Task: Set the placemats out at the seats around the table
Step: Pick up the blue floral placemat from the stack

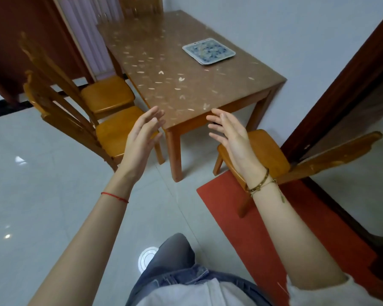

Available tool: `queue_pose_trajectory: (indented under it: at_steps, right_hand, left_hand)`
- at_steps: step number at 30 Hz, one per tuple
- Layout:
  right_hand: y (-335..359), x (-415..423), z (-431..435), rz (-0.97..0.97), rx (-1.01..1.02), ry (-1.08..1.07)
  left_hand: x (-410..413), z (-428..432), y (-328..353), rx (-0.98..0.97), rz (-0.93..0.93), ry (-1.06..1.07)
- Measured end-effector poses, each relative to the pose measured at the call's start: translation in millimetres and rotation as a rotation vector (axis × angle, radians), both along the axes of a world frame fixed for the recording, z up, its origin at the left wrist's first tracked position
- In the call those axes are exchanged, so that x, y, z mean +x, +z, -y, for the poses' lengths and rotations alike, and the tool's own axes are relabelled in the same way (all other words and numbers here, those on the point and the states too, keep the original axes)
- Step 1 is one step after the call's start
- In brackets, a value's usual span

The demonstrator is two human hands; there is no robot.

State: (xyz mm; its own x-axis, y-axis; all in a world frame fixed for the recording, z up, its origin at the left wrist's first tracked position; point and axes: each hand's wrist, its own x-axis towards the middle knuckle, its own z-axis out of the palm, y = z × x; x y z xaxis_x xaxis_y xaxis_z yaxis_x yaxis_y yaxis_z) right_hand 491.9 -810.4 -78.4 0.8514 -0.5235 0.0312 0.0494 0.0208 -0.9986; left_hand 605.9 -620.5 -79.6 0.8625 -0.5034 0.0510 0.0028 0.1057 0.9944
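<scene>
A stack of square blue-and-white patterned placemats point(209, 50) lies on the brown petal-patterned table point(164, 85), toward its right side near the wall. My left hand point(142, 140) and my right hand point(230, 138) are raised in front of the table's near corner, palms facing each other, fingers spread, holding nothing. Both hands are well short of the placemats.
Two wooden chairs point(117, 127) stand at the table's left side, one point(259, 151) at the near end over a red floor mat point(274, 217), and another chair back point(139, 5) at the far end. A white wall runs along the right; a dark door frame point(341, 80) stands nearby.
</scene>
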Motion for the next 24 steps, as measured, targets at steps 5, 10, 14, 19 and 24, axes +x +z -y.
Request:
queue_pose_trajectory:
  at_steps: [5, 10, 14, 19, 24]
  right_hand:
    - [-14.3, 71.6, 54.8, -0.029, 0.018, 0.006]
    - [-23.1, 151.7, 114.2, -0.042, 0.029, -0.026]
    - [-20.6, 215.8, 154.8, -0.043, 0.057, -0.060]
    - [-21.1, 275.0, 203.3, -0.032, 0.105, -0.100]
    - [-24.5, 315.9, 253.1, -0.049, 0.119, -0.127]
  left_hand:
    - [74.8, 51.0, -9.1, -0.014, -0.033, -0.003]
    - [159.1, 109.2, -12.6, -0.040, -0.050, -0.021]
    - [224.2, 157.2, -5.4, -0.035, -0.042, -0.087]
    - [289.3, 213.0, -2.4, 0.001, -0.060, -0.116]
    - [331.9, 265.5, -4.9, 0.001, -0.090, -0.128]
